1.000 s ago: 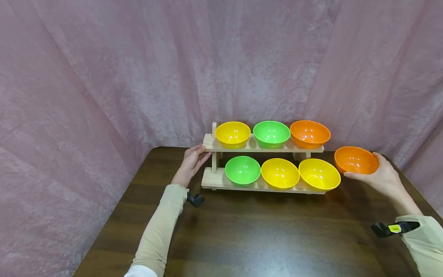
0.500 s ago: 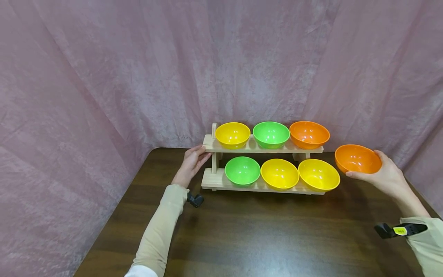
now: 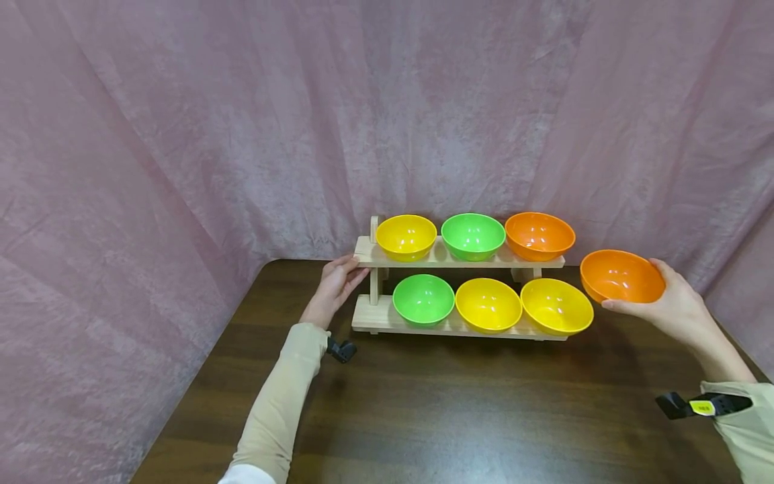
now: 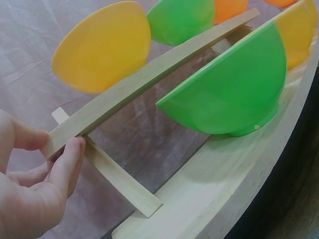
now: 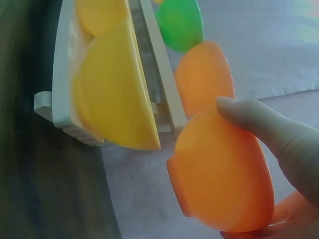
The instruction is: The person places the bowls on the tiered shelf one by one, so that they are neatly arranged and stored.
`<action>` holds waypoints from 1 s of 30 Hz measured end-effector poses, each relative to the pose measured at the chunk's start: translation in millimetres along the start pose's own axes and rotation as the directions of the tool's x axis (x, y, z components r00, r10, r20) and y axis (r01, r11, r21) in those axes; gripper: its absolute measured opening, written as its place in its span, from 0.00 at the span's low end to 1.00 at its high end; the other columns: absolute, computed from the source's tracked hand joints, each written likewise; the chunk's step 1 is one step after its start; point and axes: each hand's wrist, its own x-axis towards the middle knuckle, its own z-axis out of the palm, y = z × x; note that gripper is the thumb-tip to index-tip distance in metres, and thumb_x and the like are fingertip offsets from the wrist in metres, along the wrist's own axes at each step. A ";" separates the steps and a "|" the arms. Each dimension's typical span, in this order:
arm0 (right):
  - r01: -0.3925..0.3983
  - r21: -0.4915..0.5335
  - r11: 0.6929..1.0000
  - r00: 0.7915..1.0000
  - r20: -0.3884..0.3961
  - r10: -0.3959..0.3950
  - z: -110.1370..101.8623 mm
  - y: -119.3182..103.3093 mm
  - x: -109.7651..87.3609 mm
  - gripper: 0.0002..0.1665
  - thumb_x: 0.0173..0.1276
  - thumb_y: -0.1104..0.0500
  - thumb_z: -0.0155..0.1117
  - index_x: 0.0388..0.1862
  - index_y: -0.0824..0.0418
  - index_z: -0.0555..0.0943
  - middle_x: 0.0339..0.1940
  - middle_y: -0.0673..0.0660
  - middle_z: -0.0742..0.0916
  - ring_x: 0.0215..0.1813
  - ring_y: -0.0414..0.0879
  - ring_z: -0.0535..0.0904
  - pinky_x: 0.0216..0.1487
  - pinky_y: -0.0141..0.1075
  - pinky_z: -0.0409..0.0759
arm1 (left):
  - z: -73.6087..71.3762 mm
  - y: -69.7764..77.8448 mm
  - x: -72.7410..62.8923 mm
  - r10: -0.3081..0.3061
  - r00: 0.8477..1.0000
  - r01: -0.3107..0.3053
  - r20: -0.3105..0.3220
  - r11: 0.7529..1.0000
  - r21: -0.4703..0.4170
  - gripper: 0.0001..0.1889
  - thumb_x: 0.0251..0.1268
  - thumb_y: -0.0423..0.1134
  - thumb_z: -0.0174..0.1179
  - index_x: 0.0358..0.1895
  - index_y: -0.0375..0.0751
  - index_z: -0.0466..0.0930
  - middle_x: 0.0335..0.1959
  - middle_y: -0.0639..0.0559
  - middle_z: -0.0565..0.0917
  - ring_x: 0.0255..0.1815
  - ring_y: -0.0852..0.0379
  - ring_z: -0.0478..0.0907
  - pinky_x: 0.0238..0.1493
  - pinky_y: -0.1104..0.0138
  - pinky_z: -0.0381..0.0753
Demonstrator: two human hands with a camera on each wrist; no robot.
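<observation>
A two-tier wooden rack (image 3: 399, 321) stands on the table. My left hand (image 3: 334, 288) pinches the left end of its upper shelf (image 4: 114, 102), thumb and fingers on opposite faces. To the right of the rack, my right hand (image 3: 680, 309) grips an orange bowl (image 3: 623, 277) by its side, held up off the table. On the upper shelf sit a yellow bowl (image 3: 406, 238), a green bowl (image 3: 473, 237) and a second orange bowl (image 3: 540, 236). The lower shelf bears another green bowl (image 3: 423, 300) and two yellow bowls, the right one (image 3: 556, 306) nearest the held bowl.
The dark wooden table (image 3: 459, 410) stretches in front of the rack. A pink curtain (image 3: 314, 121) hangs right behind it. Black wrist cameras, such as the right one (image 3: 695, 405), stick out from both sleeves.
The orange bowl in my right hand has risen slightly, going a little right and then back left. My left hand keeps its hold on the upper shelf.
</observation>
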 end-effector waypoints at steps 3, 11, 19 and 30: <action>0.006 0.016 1.000 1.000 0.009 -0.006 0.7 -2.6 -1.4 0.69 0.56 0.40 0.72 0.76 0.74 0.41 0.66 0.82 0.61 0.57 0.73 0.63 0.49 0.64 0.71 | -0.2 0.4 -0.2 0.004 1.000 -0.004 0.003 1.000 0.004 0.25 0.74 0.30 0.46 0.71 0.27 0.58 0.51 0.41 0.73 0.33 0.63 0.82 0.42 0.77 0.86; 0.046 -0.003 0.999 0.998 0.031 -0.046 1.3 -11.7 -4.3 0.68 0.54 0.41 0.74 0.75 0.74 0.44 0.63 0.79 0.66 0.54 0.71 0.67 0.45 0.58 0.74 | -0.5 0.8 0.3 -0.001 1.000 0.001 0.002 1.000 0.012 0.25 0.74 0.31 0.47 0.71 0.27 0.58 0.54 0.40 0.72 0.34 0.62 0.82 0.43 0.77 0.85; 0.124 -0.029 0.992 0.992 0.021 -0.123 1.7 -22.0 -6.9 0.63 0.50 0.43 0.77 0.72 0.73 0.54 0.57 0.74 0.74 0.47 0.61 0.74 0.36 0.32 0.72 | 0.1 1.5 -0.2 0.002 1.000 -0.002 0.001 1.000 0.006 0.25 0.74 0.31 0.47 0.71 0.26 0.58 0.49 0.43 0.74 0.33 0.62 0.82 0.43 0.77 0.86; 0.174 -0.033 0.984 0.980 0.100 -0.170 5.9 -37.8 -16.1 0.64 0.51 0.44 0.77 0.75 0.68 0.52 0.61 0.73 0.73 0.50 0.63 0.74 0.38 0.31 0.73 | -0.1 0.1 -0.5 -0.001 1.000 0.001 0.001 1.000 -0.009 0.25 0.74 0.31 0.46 0.71 0.27 0.58 0.49 0.43 0.74 0.34 0.62 0.82 0.43 0.76 0.86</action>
